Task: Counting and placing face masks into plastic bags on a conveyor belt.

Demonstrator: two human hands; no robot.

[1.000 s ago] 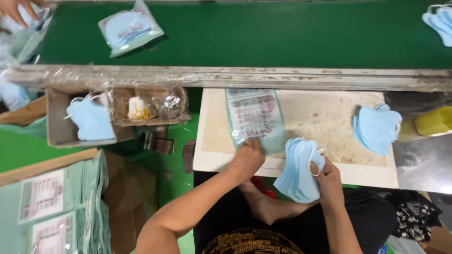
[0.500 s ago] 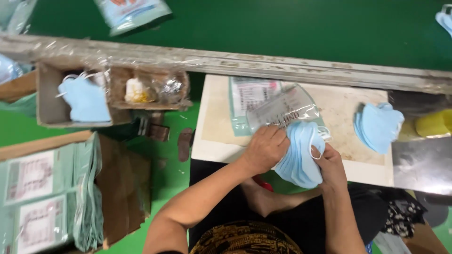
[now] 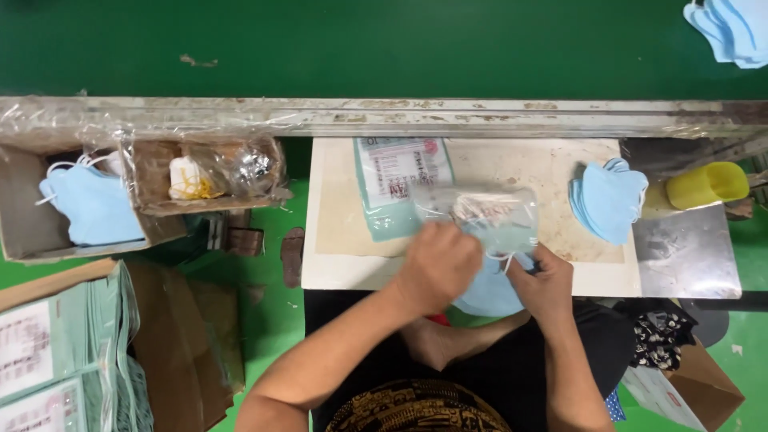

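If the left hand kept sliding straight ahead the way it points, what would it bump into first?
The left hand points up and away across the work board. It already touches the clear plastic pouch; past that, the first thing is probably the printed pouch lying flat, though depth is hard to judge.

Head camera — straight down, close.

The masks (image 3: 488, 288) under the hands are pale blue, like the stack of masks (image 3: 608, 198) on the cream bench (image 3: 344, 264) and the masks in the brown cardboard box (image 3: 24, 232). The clear pouch (image 3: 480, 214) and the flat pouch (image 3: 398, 180) carry teal, white and red print. The conveyor belt (image 3: 360, 48) is dark green, the cup (image 3: 708, 184) yellow.
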